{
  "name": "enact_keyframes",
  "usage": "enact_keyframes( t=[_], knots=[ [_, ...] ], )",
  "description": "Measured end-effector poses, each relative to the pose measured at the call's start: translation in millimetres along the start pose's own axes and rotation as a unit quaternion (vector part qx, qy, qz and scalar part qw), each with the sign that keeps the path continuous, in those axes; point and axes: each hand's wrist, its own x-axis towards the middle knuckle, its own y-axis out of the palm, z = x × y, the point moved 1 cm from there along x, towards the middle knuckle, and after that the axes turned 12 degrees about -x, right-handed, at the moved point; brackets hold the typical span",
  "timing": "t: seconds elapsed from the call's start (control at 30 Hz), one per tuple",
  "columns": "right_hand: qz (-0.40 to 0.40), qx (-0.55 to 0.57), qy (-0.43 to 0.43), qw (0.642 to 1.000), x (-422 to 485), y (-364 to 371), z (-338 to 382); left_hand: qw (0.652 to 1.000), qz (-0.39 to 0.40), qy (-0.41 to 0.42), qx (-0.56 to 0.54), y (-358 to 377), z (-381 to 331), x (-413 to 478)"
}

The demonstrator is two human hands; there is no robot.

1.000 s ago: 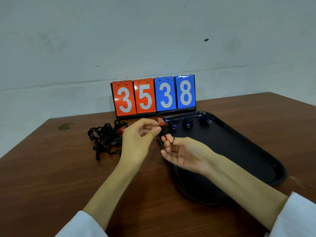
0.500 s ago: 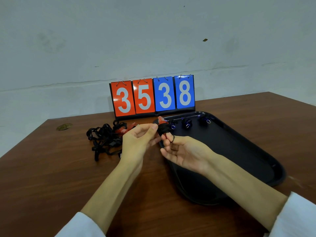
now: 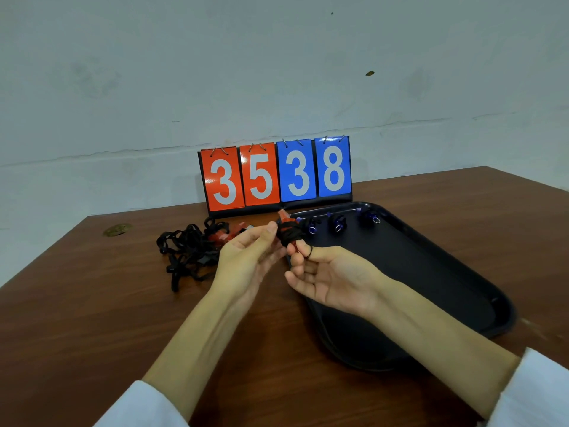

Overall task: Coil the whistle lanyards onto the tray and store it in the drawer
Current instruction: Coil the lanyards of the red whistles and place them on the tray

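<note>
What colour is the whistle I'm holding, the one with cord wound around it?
The whistle is red, its lanyard black, in the head view.

I face a pale grey-white wall point(image 3: 277, 72), blotchy and scuffed, with a thin cracked ridge point(image 3: 123, 153) running across it and one small dark fleck point(image 3: 369, 73) higher up. My brown wooden table point(image 3: 92, 318) stands before it under soft, even light, with a round brass fitting point(image 3: 118, 229) near its far left corner.

Open tray point(image 3: 431, 272) floor right — lanyard tangle point(image 3: 187, 254) left, scoreboard point(image 3: 275, 177) (upright) behind
</note>
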Motion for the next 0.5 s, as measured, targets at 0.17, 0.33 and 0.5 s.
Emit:
enact_keyframes(
  t=[0.17,0.33,0.5],
  knots=[
    [0.039,0.049,0.034,0.997,-3.0,1.7,1.1,0.993,-0.007,-0.096,-0.062,4.0,2.5,1.0],
    [0.046,0.090,0.043,0.994,-2.1,0.7,-0.2,0.999,-0.018,-0.035,-0.020,5.4,8.1,-1.3],
    [0.010,0.091,0.025,0.995,-3.5,1.2,1.6,0.993,-0.028,0.075,0.082,11.1,7.6,-4.8]
  ],
)
